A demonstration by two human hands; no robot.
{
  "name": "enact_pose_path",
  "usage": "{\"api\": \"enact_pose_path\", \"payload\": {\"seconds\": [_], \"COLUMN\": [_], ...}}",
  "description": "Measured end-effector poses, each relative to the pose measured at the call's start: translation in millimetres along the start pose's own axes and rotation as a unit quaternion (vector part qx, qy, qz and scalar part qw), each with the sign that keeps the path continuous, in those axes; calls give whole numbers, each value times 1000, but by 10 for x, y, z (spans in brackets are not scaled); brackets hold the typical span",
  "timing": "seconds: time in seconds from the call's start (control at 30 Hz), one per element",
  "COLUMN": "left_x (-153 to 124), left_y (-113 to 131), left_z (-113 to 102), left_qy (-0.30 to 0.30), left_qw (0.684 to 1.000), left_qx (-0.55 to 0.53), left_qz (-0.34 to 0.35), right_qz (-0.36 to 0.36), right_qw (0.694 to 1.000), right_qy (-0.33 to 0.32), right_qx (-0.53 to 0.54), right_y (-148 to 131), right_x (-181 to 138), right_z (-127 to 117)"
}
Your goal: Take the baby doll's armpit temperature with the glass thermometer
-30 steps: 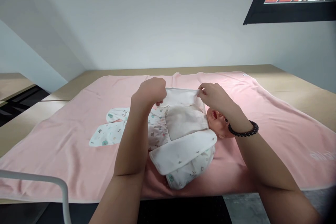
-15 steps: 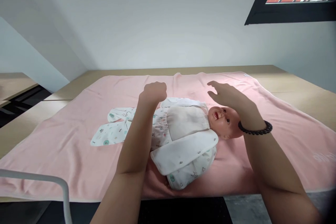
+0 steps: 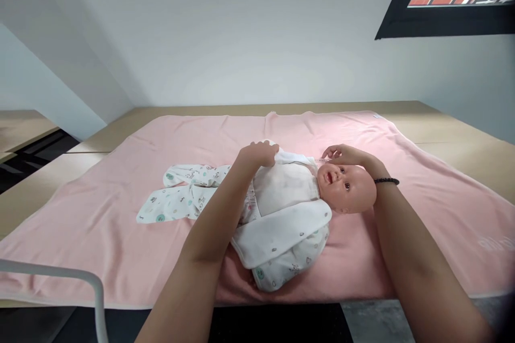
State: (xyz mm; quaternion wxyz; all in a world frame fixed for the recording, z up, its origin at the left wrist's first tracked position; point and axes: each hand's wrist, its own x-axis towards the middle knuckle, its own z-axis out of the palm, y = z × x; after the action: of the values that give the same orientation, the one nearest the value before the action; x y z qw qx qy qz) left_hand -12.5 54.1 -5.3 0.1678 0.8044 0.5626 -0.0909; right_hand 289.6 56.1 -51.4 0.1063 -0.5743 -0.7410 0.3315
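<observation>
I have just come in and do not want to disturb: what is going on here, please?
A person is handling a baby doll, which lies on its back on a pink blanket. Its jacket is open, the near flap folded outward. The left hand is at the far flap, the right hand just beyond the doll's head; their grip is unclear.

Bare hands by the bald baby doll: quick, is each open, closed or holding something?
Left hand: fingers curled at the white cloth flap; grip cannot be told.
Right hand: fingers bent beside the doll's head; whether holding anything cannot be told.
</observation>
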Motion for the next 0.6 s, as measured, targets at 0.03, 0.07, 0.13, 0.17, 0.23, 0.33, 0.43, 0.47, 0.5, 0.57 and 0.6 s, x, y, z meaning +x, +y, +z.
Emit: {"api": "enact_pose_path", "payload": {"seconds": [0.03,0.07,0.13,0.17,0.23,0.33,0.43,0.47,0.5,0.57,0.6], "left_x": [23,50,117,157,242,362,452,476,498,535,551], "left_y": [-24,-48,-97,-121,-176,-279,-398,-436,-472,-533,-557], "left_z": [13,22,33,39,57,111,182,205,226,260,273], "left_qy": [9,15,15,9,-8,-18,-4,1,6,18,25], "left_qw": [1000,1000,999,998,995,989,983,981,978,973,970], "left_qx": [-3,-7,-25,-37,-65,-98,-115,-121,-128,-144,-153], "left_qz": [-6,-3,23,42,73,106,140,153,164,181,186], "right_qz": [-6,-11,-15,-15,-12,-9,-15,-18,-21,-32,-39], "right_qw": [1000,999,996,995,990,983,984,985,985,980,977], "right_qy": [0,-2,-12,-19,-38,-46,1,26,53,113,142], "right_qx": [22,44,85,101,135,177,176,170,165,159,157], "right_y": [-25,-46,-62,-57,-20,100,270,325,369,409,394], "right_x": [-11,-29,-81,-111,-154,-130,12,68,120,185,193], "right_z": [47,82,126,138,154,152,98,65,25,-73,-128]}}
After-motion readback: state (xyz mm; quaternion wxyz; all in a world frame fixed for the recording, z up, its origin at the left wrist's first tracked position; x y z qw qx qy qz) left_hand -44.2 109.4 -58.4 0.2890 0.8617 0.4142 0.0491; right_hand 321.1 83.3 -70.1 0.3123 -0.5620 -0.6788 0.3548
